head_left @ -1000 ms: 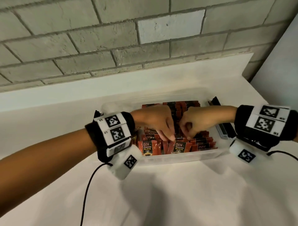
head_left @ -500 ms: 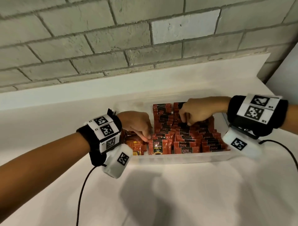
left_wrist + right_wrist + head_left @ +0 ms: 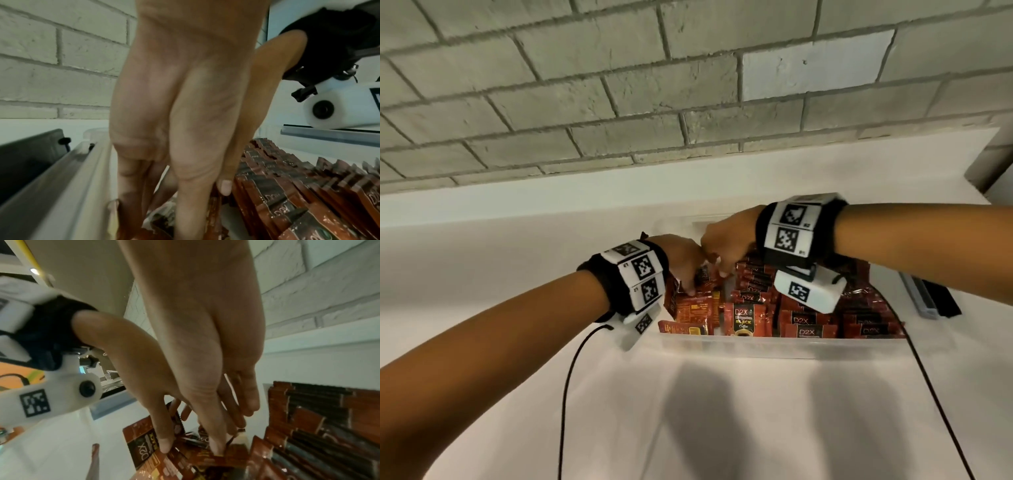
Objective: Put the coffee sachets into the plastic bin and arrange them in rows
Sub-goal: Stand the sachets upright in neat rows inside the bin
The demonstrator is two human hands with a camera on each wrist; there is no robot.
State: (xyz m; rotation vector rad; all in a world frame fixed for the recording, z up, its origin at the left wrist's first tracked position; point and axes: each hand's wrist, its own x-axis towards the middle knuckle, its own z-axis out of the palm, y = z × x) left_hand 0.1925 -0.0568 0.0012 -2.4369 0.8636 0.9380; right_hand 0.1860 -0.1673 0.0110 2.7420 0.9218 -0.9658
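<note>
A clear plastic bin (image 3: 774, 346) on the white counter holds red and black coffee sachets. Upright rows of sachets (image 3: 808, 322) fill its middle and right. Loose sachets (image 3: 693, 308) lie jumbled in its left part. My left hand (image 3: 685, 267) reaches down into that jumble, and in the right wrist view its thumb (image 3: 162, 444) and fingers pinch a D2X sachet (image 3: 144, 449). My right hand (image 3: 726, 246) is right beside it, fingers pointing down, pinching the top of a sachet (image 3: 220, 456). In the left wrist view the left hand (image 3: 185, 129) hides its own fingertips; the sachet rows (image 3: 287, 203) stand to its right.
A grey and black bar (image 3: 928, 301) lies on the counter right of the bin. A dark flat object (image 3: 26, 162) sits just outside the bin's left wall. The brick wall (image 3: 619, 85) rises behind. Black cables (image 3: 566, 394) trail from both wrists over the counter (image 3: 722, 428).
My right hand has come left from the far rows to meet my left hand over the bin's left part. The left hand has reached a little deeper into the loose sachets.
</note>
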